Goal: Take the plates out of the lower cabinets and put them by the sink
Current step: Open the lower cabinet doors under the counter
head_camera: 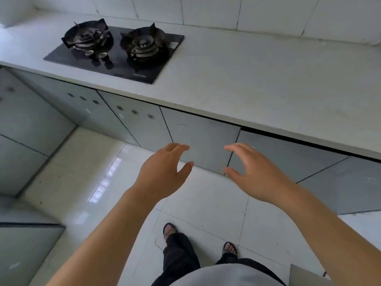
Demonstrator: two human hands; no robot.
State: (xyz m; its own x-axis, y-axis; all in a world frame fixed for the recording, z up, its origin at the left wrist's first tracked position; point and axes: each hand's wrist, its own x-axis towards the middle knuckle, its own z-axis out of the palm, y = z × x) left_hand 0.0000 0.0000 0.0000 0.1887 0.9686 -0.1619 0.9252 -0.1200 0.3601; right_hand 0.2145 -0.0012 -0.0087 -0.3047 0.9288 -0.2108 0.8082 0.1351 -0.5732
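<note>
A black glass hob (115, 58) is set near the left end of the worktop (247, 79), which is coloured off-white. The cabinet doors (202, 137) are finished in pale grey-green, the wall tiles (206, 9) in white, the floor tiles (86, 162) in glossy white. Black trousers (179, 254) and black-and-white checked sandals (169, 231) are worn.

Gas hob (115, 52) sits in countertop (257, 83), left part. Lower cabinet doors (202, 139) run below countertop. Left hand (162, 172) and right hand (255, 172) hover side by side before doors, above floor (92, 172).
</note>
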